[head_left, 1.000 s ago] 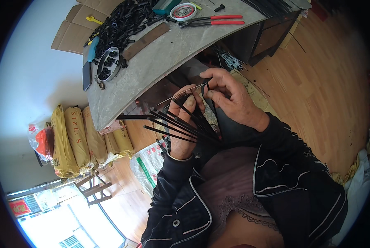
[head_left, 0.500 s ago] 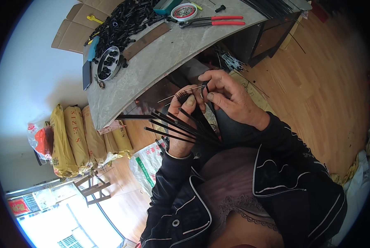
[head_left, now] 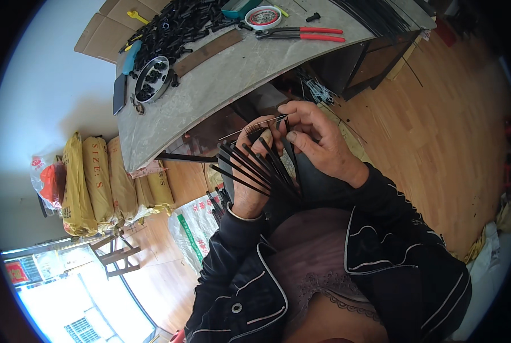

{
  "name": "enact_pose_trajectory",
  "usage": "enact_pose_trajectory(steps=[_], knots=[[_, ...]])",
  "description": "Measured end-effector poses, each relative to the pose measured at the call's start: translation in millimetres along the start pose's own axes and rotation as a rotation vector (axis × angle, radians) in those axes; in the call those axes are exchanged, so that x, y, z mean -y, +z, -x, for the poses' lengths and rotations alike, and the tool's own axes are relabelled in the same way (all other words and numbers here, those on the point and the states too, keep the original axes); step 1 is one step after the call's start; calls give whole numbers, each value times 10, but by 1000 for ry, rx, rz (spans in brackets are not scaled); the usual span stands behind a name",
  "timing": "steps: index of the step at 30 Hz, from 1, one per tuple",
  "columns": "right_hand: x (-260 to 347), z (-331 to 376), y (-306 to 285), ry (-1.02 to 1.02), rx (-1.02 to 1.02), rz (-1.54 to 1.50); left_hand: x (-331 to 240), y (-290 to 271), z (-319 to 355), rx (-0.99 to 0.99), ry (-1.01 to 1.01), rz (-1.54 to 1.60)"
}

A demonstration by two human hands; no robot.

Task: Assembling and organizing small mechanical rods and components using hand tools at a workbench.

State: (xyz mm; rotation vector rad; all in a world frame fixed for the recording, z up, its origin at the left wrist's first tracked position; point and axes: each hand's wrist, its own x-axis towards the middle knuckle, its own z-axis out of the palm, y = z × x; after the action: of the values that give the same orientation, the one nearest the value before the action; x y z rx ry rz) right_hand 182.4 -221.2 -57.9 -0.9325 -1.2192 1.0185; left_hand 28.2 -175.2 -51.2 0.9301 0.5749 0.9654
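Left hand (head_left: 249, 191) is clamped on a fanned bundle of black rods (head_left: 255, 166) at frame centre, below the desk (head_left: 232, 74) edge. Right hand (head_left: 318, 140) pinches one thin rod (head_left: 254, 127) at the top. Risk: the fan is loose, so working that rod could let others slide out of the grip to the floor.

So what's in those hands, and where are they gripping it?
The left hand clasps a fan of thin black rods near their lower ends. The right hand pinches the top of one rod at its fingertips.

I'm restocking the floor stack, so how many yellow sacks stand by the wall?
4 show: yellow sacks and, side by side left of the table. More may hide under it.
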Motion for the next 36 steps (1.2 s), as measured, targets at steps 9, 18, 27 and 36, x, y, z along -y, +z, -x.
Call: enact_pose_trajectory(steps=[9, 18, 27, 36], knots=[[19, -7, 40, -13, -7, 53, -43, 56, 55, -24, 17, -69], [-5, -1, 51, -15, -8, 57, -55, 83, 85, -51, 34, -130], [2, 7, 49, -25, -18, 33, -59, 115, 78, -52, 53, -62], [22, 10, 59, -27, -16, 33, -54, 74, 71, -39, 60, -182]])
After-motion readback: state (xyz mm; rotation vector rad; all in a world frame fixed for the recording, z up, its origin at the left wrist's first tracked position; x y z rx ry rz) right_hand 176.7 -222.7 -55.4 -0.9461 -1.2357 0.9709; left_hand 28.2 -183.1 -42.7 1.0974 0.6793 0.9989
